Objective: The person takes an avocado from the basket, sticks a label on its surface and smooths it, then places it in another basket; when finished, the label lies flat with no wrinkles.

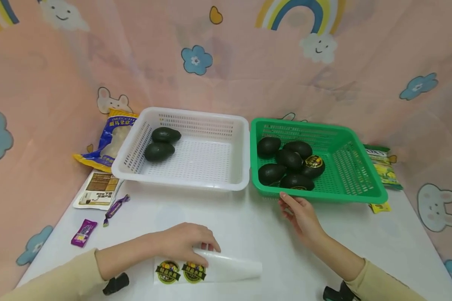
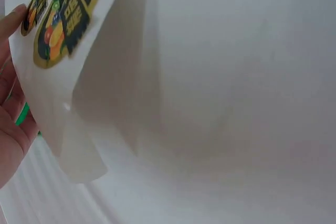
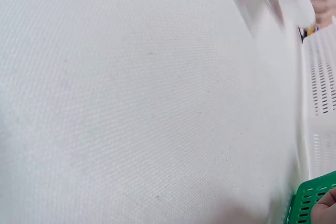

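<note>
My left hand pinches a white sticker sheet between thumb and fingers, its edge curling up off the table. Two round black-and-gold labels show on the sheet; in the left wrist view the labels lie close to the thumb. The right hand is at the front rim of a green basket, fingertips right at the edge and nothing held. Several dark avocados lie in the basket's left half, one bearing a gold label.
A white basket with two avocados stands left of the green one. Left of it lie a blue-yellow food bag, a white packet and purple wrapped candies. Green-yellow packets lie beyond the green basket's right side.
</note>
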The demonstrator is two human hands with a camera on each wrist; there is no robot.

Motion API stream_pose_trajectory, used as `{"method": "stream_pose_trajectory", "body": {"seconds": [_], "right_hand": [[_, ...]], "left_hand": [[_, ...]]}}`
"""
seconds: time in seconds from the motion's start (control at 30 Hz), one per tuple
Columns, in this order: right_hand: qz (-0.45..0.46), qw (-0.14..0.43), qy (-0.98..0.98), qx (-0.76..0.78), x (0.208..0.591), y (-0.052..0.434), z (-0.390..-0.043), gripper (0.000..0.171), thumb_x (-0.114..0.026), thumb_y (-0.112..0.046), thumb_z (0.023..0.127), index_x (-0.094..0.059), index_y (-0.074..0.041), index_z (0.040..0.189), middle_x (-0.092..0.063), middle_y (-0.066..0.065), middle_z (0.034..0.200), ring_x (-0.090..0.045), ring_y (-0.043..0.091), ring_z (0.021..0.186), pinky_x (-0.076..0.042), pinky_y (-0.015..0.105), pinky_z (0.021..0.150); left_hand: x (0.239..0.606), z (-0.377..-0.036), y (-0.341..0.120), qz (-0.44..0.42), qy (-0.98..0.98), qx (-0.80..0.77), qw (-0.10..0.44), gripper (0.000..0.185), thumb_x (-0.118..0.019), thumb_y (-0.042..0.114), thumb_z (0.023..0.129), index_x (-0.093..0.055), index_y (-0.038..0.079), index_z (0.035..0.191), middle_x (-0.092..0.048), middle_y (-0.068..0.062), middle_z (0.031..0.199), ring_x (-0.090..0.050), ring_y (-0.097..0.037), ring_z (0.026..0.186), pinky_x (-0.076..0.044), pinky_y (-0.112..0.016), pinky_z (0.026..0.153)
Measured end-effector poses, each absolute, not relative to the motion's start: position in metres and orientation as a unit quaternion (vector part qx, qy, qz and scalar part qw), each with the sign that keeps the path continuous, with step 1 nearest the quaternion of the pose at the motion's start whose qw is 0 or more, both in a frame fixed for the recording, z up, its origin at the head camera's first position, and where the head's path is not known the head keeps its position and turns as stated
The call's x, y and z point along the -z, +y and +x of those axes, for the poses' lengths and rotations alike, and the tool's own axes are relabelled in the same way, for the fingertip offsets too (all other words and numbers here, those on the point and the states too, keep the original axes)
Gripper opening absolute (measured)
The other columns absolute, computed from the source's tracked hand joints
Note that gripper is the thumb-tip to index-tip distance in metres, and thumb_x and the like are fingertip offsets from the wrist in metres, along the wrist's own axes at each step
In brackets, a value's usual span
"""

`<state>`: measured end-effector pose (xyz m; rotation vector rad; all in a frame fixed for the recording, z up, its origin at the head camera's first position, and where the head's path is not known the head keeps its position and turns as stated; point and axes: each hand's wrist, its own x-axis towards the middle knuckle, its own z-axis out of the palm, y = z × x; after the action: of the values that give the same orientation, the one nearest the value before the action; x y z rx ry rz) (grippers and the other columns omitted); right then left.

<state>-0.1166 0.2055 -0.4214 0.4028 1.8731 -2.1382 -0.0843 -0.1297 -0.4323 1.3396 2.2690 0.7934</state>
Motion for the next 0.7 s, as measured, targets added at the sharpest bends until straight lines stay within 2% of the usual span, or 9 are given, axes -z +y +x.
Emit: {"method": "stream_pose_trajectory", "body": {"seconds": [0.1,0.17,0.23,0.3,0.4,0.47,0.6,0.7], "right_hand": [[0.123,0.169,0.671,0.711,0.421,0.202,-0.116,0.031,-0.064,-0.035,0.095,-0.067,-0.005,0.103,-0.066,0.003,0.093,-0.057,0.017,0.087,-0.049,0.028,0.077],[0.088,0.221,0.698,0.676,0.418,0.197,-0.114,0.043,-0.062,-0.038,0.096,-0.062,0.001,0.116,-0.065,0.005,0.098,-0.057,0.019,0.089,-0.049,0.028,0.076],[0.007,0.276,0.732,0.623,0.41,0.19,-0.115,0.047,-0.06,-0.037,0.098,-0.058,0.003,0.123,-0.064,0.007,0.1,-0.057,0.022,0.09,-0.049,0.029,0.074],[-0.101,0.317,0.753,0.568,0.394,0.179,-0.121,0.041,-0.059,-0.032,0.099,-0.06,0.002,0.122,-0.065,0.008,0.1,-0.057,0.024,0.09,-0.05,0.03,0.075],[-0.269,0.323,0.761,0.495,0.358,0.156,-0.144,0.027,-0.061,-0.025,0.098,-0.065,-0.002,0.113,-0.067,0.007,0.098,-0.059,0.027,0.09,-0.052,0.032,0.077],[-0.339,0.326,0.758,0.451,0.33,0.137,-0.165,0.021,-0.061,-0.023,0.098,-0.066,-0.007,0.111,-0.068,0.006,0.1,-0.06,0.026,0.091,-0.052,0.035,0.08],[-0.419,0.334,0.766,0.356,0.291,0.094,-0.217,0.022,-0.061,-0.025,0.098,-0.065,-0.013,0.115,-0.067,0.003,0.104,-0.06,0.021,0.096,-0.051,0.037,0.082],[-0.456,0.331,0.773,0.292,0.281,0.059,-0.257,0.025,-0.06,-0.025,0.098,-0.064,-0.013,0.12,-0.065,0.001,0.107,-0.061,0.018,0.097,-0.051,0.034,0.084]], "left_hand": [[0.43,-0.097,-0.141,0.443,0.827,-0.303,0.165,0.036,-0.076,0.035,0.086,-0.068,0.021,0.118,-0.062,0.015,0.1,-0.056,-0.001,0.091,-0.047,-0.019,0.08],[0.431,-0.105,-0.147,0.415,0.834,-0.333,0.146,0.037,-0.075,0.035,0.087,-0.068,0.018,0.119,-0.065,0.01,0.105,-0.059,-0.008,0.095,-0.049,-0.025,0.083],[0.431,-0.111,-0.151,0.371,0.835,-0.381,0.14,0.037,-0.073,0.034,0.089,-0.068,0.013,0.119,-0.067,0.005,0.107,-0.061,-0.014,0.097,-0.051,-0.03,0.084],[0.431,-0.116,-0.152,0.302,0.835,-0.437,0.147,0.036,-0.07,0.034,0.091,-0.068,0.011,0.119,-0.068,0.003,0.107,-0.062,-0.018,0.096,-0.052,-0.031,0.082],[0.429,-0.122,-0.151,0.173,0.805,-0.54,0.173,0.038,-0.061,0.035,0.097,-0.066,0.007,0.122,-0.069,-0.002,0.106,-0.063,-0.024,0.097,-0.054,-0.034,0.082],[0.427,-0.126,-0.149,0.091,0.77,-0.603,0.188,0.044,-0.056,0.04,0.099,-0.066,0.003,0.121,-0.069,-0.005,0.108,-0.062,-0.026,0.099,-0.053,-0.036,0.085],[0.427,-0.132,-0.145,0.003,0.695,-0.689,0.206,0.054,-0.052,0.044,0.1,-0.065,-0.005,0.116,-0.069,-0.007,0.105,-0.06,-0.022,0.099,-0.05,-0.037,0.091],[0.43,-0.132,-0.145,-0.011,0.679,-0.702,0.212,0.051,-0.053,0.044,0.099,-0.067,-0.004,0.112,-0.069,-0.005,0.102,-0.059,-0.016,0.094,-0.05,-0.034,0.09]]}}
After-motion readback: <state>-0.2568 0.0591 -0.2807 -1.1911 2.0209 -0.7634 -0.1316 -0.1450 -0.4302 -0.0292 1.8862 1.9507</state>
